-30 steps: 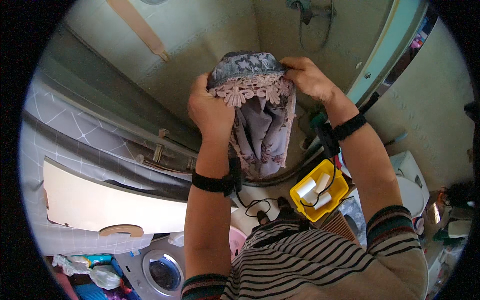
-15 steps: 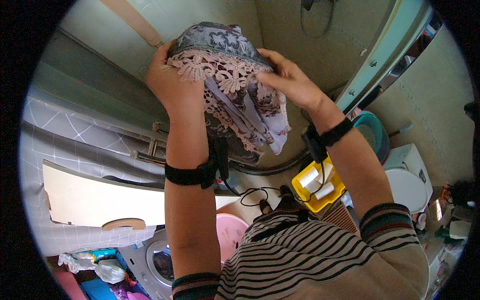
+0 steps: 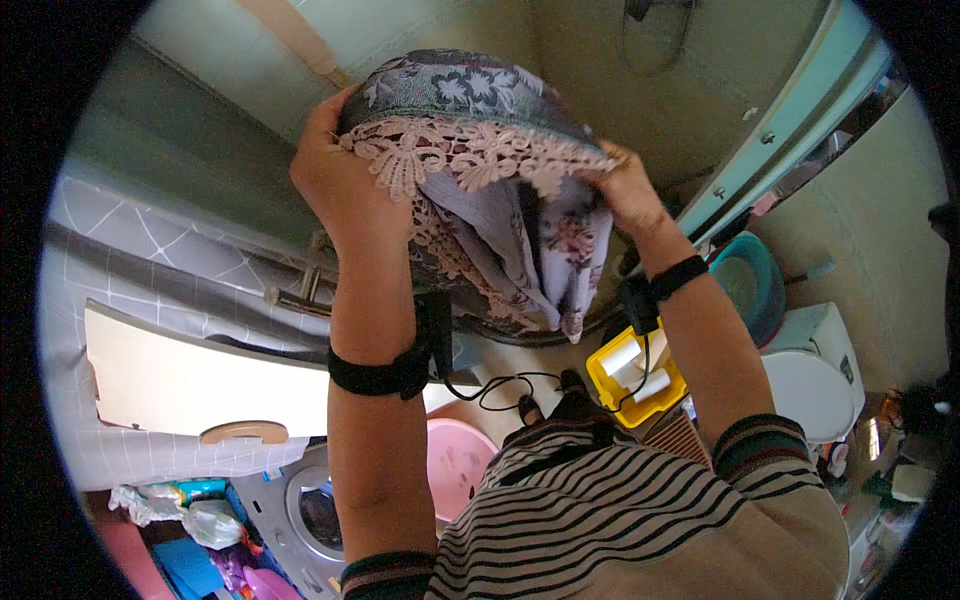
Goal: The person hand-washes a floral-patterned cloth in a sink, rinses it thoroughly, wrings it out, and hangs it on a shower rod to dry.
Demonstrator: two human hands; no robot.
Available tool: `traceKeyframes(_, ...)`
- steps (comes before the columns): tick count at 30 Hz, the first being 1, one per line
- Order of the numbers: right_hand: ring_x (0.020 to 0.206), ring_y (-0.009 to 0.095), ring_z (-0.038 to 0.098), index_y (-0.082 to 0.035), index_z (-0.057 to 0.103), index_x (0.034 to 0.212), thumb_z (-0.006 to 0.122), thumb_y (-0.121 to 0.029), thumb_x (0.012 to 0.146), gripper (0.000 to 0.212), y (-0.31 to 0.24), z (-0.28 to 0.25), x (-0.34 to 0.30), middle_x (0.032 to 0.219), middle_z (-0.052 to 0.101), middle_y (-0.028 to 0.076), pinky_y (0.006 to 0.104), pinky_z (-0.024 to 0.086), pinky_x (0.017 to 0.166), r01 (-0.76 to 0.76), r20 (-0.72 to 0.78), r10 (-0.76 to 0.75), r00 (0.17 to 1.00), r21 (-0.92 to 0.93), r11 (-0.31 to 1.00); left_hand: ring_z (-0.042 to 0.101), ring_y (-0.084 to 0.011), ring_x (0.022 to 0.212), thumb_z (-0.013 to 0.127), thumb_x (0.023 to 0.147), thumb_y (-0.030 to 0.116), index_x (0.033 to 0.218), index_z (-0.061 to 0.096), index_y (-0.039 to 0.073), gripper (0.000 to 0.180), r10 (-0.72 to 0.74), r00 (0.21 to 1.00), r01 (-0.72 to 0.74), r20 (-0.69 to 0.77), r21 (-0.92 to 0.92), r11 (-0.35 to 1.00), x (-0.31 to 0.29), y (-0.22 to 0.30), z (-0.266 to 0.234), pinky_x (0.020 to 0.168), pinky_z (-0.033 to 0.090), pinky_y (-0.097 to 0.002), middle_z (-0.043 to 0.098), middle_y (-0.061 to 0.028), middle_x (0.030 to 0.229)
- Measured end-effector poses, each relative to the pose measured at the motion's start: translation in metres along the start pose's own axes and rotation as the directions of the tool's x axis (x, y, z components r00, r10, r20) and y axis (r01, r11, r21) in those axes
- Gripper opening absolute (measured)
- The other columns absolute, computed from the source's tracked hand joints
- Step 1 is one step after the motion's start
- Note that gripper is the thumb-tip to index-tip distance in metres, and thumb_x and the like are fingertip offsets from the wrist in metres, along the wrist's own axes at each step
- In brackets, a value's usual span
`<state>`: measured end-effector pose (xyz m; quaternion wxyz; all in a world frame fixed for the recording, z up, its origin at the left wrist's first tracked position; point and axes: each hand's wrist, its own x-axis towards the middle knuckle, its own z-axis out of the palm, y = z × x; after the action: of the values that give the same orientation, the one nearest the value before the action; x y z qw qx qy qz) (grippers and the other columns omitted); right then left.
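Note:
Up in front of me hangs a flowered fabric cover (image 3: 470, 90), grey-blue with white flowers and a pink lace trim. Its paler underside falls in loose folds below the lace. On its left edge, my left hand (image 3: 350, 180) is closed round the cloth, the fingertips hidden behind it. My right hand (image 3: 632, 190) pinches the lace edge at the right end, so the trim is drawn out between both hands. Black straps with small boxes and a cable sit on both wrists.
Below are a yellow basket (image 3: 640, 400) with white rolls and a pink basin (image 3: 458, 460). A teal basin (image 3: 745, 285) and white toilet (image 3: 812, 395) stand right. At left are a pale board (image 3: 190, 380) and washing machine (image 3: 312, 510). A glass door frame (image 3: 770, 130) edges the shower area.
My right hand has moved outward to the right along the lace edge. The cloth is spread wider, and its lower folds have swung right. The left hand stays nearly in place.

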<state>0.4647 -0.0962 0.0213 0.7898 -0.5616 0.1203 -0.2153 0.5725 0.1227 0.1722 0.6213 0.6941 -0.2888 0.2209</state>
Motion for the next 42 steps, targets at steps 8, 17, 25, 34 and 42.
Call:
traceKeyframes(8, 0.089, 0.018, 0.064, 0.003, 0.059, 0.113, 0.056, 0.000, 0.083, 0.031, -0.034, 0.012, 0.016, 0.101, 0.067, 0.009, 0.0304, 0.051, 0.080, 0.109, 0.061, -0.120, 0.991, 0.152, 0.982, 0.064, -0.0152, 0.083, 0.070, 0.077, 0.004, 0.108, 0.061, -0.007, 0.033, -0.026, 1.000, 0.026, -0.016, 0.017, 1.000, -0.012, -0.002, -0.033, 0.078, 0.051, -0.0268, 0.067, -0.0100, 0.094)
traceKeyframes(17, 0.111, 0.016, 0.055, 0.001, 0.052, 0.130, 0.084, -0.009, 0.066, 0.073, -0.073, 0.004, -0.018, 0.122, 0.062, 0.007, 0.0296, 0.042, 0.100, 0.188, 0.526, 0.024, 0.850, -0.346, 0.919, 0.064, -0.0138, 0.080, 0.069, 0.078, 0.007, 0.102, 0.061, -0.006, 0.029, 0.017, 0.998, -0.004, -0.061, 0.210, 0.978, -0.017, 0.004, -0.036, 0.074, 0.051, -0.0260, 0.068, -0.0099, 0.089)
traceKeyframes(25, 0.126, 0.023, 0.046, -0.004, 0.044, 0.139, 0.088, -0.002, 0.062, 0.088, -0.037, 0.032, -0.031, 0.139, 0.050, 0.010, 0.0337, 0.034, 0.109, -0.126, 0.634, 0.358, 0.685, -0.380, 0.916, 0.065, -0.0193, 0.082, 0.069, 0.076, 0.009, 0.101, 0.061, -0.005, 0.030, 0.089, 0.992, -0.062, -0.094, 0.258, 0.964, -0.018, -0.004, -0.017, 0.077, 0.050, -0.0304, 0.068, -0.0141, 0.090)
traceKeyframes(34, 0.120, 0.023, 0.051, -0.006, 0.049, 0.134, 0.082, 0.003, 0.063, 0.079, -0.021, 0.028, -0.038, 0.133, 0.055, 0.007, 0.0351, 0.041, 0.102, -0.301, 0.159, 0.412, 0.897, -0.462, 0.834, 0.065, -0.0217, 0.086, 0.070, 0.075, 0.012, 0.106, 0.061, -0.004, 0.036, -0.021, 0.998, 0.029, -0.051, 0.160, 0.987, -0.019, -0.018, -0.017, 0.080, 0.050, -0.0320, 0.068, -0.0141, 0.092)
traceKeyframes(42, 0.106, 0.021, 0.060, -0.002, 0.057, 0.126, 0.068, -0.004, 0.067, 0.060, -0.033, -0.007, -0.020, 0.117, 0.065, 0.008, 0.0319, 0.045, 0.093, -0.025, 0.330, 0.018, 0.944, 0.018, 1.000, 0.065, -0.0222, 0.086, 0.069, 0.076, 0.010, 0.108, 0.060, -0.003, 0.035, -0.069, 0.993, 0.092, -0.100, 0.241, 0.966, -0.020, -0.033, -0.027, 0.080, 0.050, -0.0319, 0.067, -0.0141, 0.095)
